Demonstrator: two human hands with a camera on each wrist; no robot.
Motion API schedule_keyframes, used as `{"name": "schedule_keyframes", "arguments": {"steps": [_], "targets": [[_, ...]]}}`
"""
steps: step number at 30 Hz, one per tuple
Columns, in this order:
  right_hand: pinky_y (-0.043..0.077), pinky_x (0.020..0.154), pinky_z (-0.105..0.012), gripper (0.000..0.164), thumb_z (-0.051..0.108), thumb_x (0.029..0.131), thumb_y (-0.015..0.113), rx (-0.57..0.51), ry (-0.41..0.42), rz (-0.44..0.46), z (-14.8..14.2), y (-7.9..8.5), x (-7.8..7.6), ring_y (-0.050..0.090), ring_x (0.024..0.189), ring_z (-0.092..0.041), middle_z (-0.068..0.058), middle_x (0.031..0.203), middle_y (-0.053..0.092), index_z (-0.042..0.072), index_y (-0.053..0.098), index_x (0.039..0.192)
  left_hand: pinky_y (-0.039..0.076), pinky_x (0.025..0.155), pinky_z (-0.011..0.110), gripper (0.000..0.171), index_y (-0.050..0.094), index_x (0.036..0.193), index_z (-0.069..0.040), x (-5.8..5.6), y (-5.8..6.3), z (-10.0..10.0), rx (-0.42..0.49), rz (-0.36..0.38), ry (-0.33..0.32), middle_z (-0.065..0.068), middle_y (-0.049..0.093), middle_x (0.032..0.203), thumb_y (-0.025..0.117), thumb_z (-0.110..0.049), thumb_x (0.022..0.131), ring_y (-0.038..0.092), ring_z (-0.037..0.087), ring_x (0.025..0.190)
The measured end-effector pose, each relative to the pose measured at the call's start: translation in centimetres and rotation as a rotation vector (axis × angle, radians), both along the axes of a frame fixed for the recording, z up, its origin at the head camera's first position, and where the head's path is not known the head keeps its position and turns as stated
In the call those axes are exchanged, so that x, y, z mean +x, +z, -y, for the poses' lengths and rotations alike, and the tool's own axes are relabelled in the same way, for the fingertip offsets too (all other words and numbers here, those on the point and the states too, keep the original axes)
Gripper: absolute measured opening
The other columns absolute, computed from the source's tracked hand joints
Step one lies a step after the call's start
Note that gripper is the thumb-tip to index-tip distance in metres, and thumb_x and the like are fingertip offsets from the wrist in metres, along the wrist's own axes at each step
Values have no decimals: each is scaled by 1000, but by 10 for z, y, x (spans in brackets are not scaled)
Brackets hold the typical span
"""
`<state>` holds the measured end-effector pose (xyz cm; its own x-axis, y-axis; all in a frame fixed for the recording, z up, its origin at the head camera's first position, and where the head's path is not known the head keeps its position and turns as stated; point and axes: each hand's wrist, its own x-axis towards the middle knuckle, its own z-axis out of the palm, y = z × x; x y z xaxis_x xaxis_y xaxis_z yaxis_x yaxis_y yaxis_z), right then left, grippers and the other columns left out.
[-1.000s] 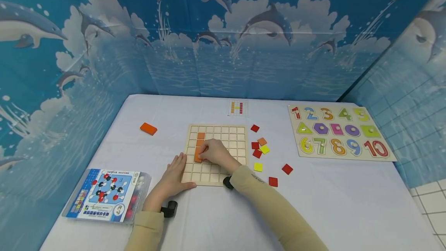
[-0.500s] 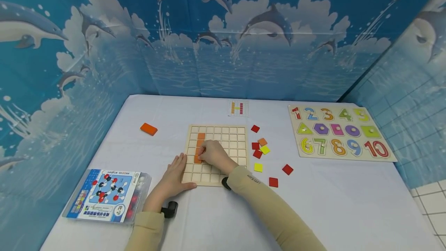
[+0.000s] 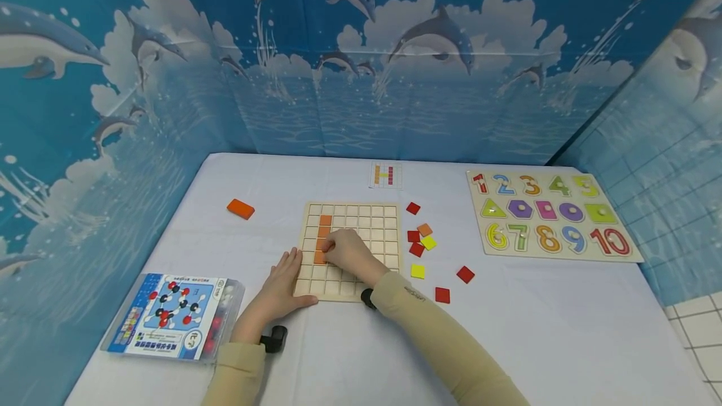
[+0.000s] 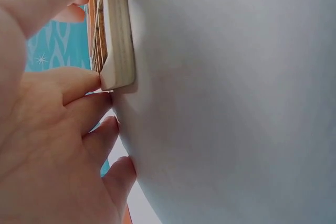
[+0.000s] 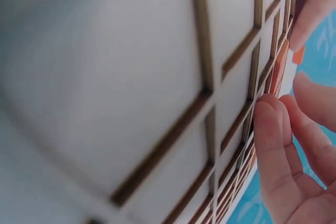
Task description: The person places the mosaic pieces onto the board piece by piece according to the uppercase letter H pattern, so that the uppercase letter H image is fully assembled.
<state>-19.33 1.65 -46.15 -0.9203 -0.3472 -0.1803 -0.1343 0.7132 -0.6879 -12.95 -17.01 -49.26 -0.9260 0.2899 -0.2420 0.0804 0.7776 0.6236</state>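
Note:
In the head view my right hand [image 3: 348, 250] is bent over a column of orange square tiles [image 3: 324, 230] set in the wooden grid board [image 3: 363, 281]. The right wrist view has its fingertips [image 5: 266, 103] on the board's surface beside an orange tile [image 5: 280, 64], the thumb apart from them and no tile showing between. My left hand [image 3: 280, 282] lies spread at the board's near left corner, thumb along the front edge. In the left wrist view its fingers [image 4: 86, 111] touch the tabletop and the board's corner [image 4: 118, 69].
Several loose red tiles [image 3: 465, 274], yellow tiles [image 3: 417, 270] and one orange tile [image 3: 424, 229] lie right of the board. An orange block [image 3: 240, 208] sits left, a pattern card [image 3: 386, 175] behind. A number puzzle [image 3: 555, 215] and a boxed molecule set [image 3: 172, 317] flank them.
My right hand has shifted slightly, staying over the lower part of the orange column, where more of the lowest tile now shows. The left hand has kept its place at the board's corner.

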Motion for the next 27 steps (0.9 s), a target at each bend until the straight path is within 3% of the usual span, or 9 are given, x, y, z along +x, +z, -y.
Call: {"name": "schedule_keyframes", "arguments": {"steps": [7, 12, 20, 27], "targets": [[49, 68, -23, 12, 14, 89, 71, -92, -74, 32, -33, 8, -5, 59, 77, -12, -3, 91, 68, 8, 73, 99, 9, 121, 62, 109, 17, 154, 5, -2, 1, -3, 7, -7, 8, 24, 12, 163, 83, -35, 78, 6, 42, 152], [49, 68, -25, 17, 18, 89, 72, -139, -197, 30, -78, 10, -10, 62, 81, -15, -4, 93, 70, 9, 73, 103, 9, 121, 62, 109, 17, 154, 6, -2, 1, -4, 15, -11, 7, 24, 12, 163, 83, -35, 78, 5, 42, 152], [54, 75, -28, 28, 23, 92, 69, -74, -381, 56, -149, 7, -21, 63, 89, -24, -12, 107, 68, 7, 69, 114, 9, 121, 62, 109, 17, 154, 6, -1, 1, -2, 11, -13, 1, 24, 12, 163, 83, -35, 77, 5, 42, 152], [53, 92, -40, 35, 25, 92, 67, -35, -418, 114, -182, 2, -26, 58, 104, -29, -16, 117, 63, 6, 62, 122, 9, 120, 63, 110, 18, 154, 7, 3, -1, -2, 20, -13, 9, 25, 13, 162, 84, -35, 76, 6, 44, 151]]}}
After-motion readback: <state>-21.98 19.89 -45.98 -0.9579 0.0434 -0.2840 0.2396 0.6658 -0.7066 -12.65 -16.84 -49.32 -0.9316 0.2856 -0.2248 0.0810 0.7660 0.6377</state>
